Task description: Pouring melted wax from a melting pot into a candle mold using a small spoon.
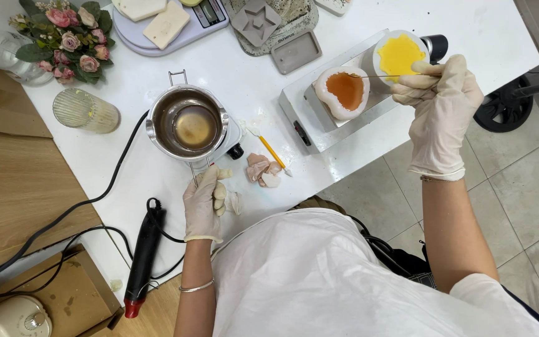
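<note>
My right hand (438,103), in a white glove, pinches a thin metal stick (375,76) that reaches left over a white heart-shaped mould (342,92) filled with amber liquid. Behind it a round white cup of yellow liquid (398,55) rests on the same white scale (319,128). My left hand (206,201), also gloved, grips the wire handle of a steel melting pot (188,122) holding brownish liquid. The pot sits on a small white hot plate (235,134).
A yellow-handled spatula (271,150) and crumpled tissue (262,170) lie between the pot and the scale. A ribbed glass (85,111), a flower bunch (70,34), a second scale with soap bars (169,25), grey moulds (276,28) and a black heat gun (143,256) surround them.
</note>
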